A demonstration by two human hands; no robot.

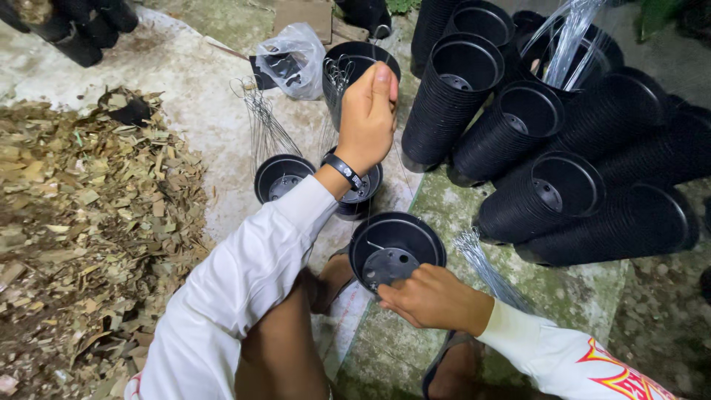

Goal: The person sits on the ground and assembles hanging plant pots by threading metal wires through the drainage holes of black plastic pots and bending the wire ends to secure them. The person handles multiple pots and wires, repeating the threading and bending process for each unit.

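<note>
The right hand [428,296] grips the near rim of a black plastic pot [397,248], its fingers closed on the edge so that the pot tilts, with its round holed base in view. Beyond this pot the left hand [368,118] is raised, fingers closed around thin wire hangers [335,78] — their strands run down toward a second pot [361,194] just behind the held one, partly hidden by the wrist and its dark wristband [344,170]. To the left of the held pot stands another small black pot [281,176] with wires rising from it. To the right lie long nested stacks of black pots [563,148] and a bundle of wires [485,267] on the mossy ground. Far to the left spreads a heap of dry leaf chips [89,222].
</note>
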